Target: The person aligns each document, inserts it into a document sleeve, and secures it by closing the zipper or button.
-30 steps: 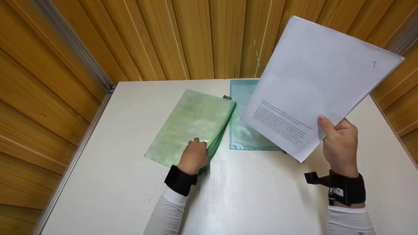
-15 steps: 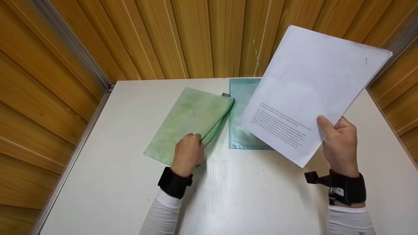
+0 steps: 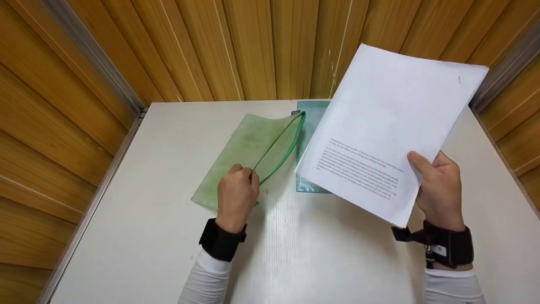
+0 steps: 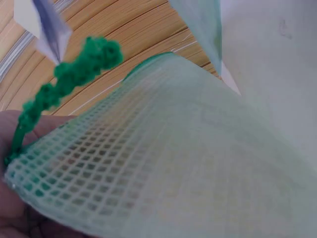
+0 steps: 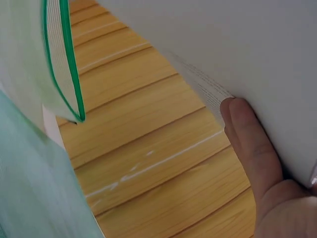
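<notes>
My left hand [image 3: 237, 194] grips the near end of a green zip pouch [image 3: 253, 139], whose zipped edge gapes on the right side. In the left wrist view the pouch's mesh [image 4: 99, 153] shows, with a knotted green zipper pull [image 4: 74, 74] by the fingers. My right hand [image 3: 438, 185] holds printed paper sheets [image 3: 388, 109], thumb on top and fingers beneath. The sheets are raised and tilted, with text near their lower edge. The right wrist view shows the fingers [image 5: 252, 144] under the paper and the pouch's open green edge [image 5: 74, 64] across from it.
A blue-green pouch [image 3: 310, 185] lies flat on the white table [image 3: 287, 253], partly covered by the sheets in the head view. Wood-patterned panels [image 3: 253, 50] rise behind the table and along its sides.
My left hand has lifted and shifted slightly left, and the green pouch's mouth has spread wider. The sheets have moved left and down in my right hand's grip.
</notes>
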Tool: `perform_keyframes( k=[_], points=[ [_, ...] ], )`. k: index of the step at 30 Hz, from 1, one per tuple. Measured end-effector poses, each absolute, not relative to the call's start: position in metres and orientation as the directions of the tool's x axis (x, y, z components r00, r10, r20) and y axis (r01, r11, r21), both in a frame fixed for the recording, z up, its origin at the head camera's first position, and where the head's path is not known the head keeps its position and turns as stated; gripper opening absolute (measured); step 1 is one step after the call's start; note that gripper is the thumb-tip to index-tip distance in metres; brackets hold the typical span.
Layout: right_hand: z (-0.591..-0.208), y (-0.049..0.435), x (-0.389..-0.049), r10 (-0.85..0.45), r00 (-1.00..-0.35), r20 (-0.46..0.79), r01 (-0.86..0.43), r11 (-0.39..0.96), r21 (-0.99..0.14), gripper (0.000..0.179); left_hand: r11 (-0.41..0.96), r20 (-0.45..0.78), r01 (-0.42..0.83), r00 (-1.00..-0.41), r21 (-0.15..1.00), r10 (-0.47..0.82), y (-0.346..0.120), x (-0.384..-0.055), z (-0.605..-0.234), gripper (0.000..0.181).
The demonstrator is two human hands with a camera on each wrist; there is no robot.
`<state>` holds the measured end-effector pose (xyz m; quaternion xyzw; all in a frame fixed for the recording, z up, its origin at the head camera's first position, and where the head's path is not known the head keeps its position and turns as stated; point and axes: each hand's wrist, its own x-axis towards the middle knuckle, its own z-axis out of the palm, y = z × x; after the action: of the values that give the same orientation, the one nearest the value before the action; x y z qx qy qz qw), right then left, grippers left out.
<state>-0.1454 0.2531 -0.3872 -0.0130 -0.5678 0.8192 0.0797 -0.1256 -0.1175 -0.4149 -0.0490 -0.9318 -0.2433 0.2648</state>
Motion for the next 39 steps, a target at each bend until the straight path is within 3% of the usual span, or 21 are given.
perform_keyframes(
  k=[7, 19, 26, 32, 35, 39],
  points=[
    [-0.381, 0.257, -0.14, 0.056, -0.998, -0.016, -0.001, -0.296, -0.955, 0.03, 0.887, 0.605, 0.217, -0.792, 0.407, -0.084, -0.116, -0.12, -0.408, 0.025],
    [-0.368, 0.273, -0.133, -0.163, -0.971, -0.176, 0.194, -0.1, -0.976, 0.028, 0.909, 0.705, 0.192, -0.695, 0.37, -0.14, -0.104, -0.119, -0.399, 0.023],
    [-0.369, 0.28, -0.137, -0.276, -0.942, -0.193, 0.228, -0.104, -0.968, 0.025, 0.925, 0.727, 0.193, -0.676, 0.328, -0.117, -0.1, -0.119, -0.401, 0.022],
    [-0.381, 0.279, -0.145, -0.326, -0.922, -0.211, 0.293, -0.228, -0.928, 0.031, 0.925, 0.725, 0.192, -0.679, 0.329, -0.117, -0.099, -0.12, -0.405, 0.024],
    [-0.387, 0.275, -0.149, -0.296, -0.918, -0.265, 0.317, -0.144, -0.937, 0.042, 0.922, 0.716, 0.194, -0.688, 0.334, -0.115, -0.097, -0.121, -0.405, 0.023],
    [-0.391, 0.274, -0.152, -0.29, -0.908, -0.302, 0.292, 0.078, -0.953, 0.056, 0.919, 0.7, 0.192, -0.705, 0.345, -0.115, -0.095, -0.122, -0.406, 0.026]
  ],
)
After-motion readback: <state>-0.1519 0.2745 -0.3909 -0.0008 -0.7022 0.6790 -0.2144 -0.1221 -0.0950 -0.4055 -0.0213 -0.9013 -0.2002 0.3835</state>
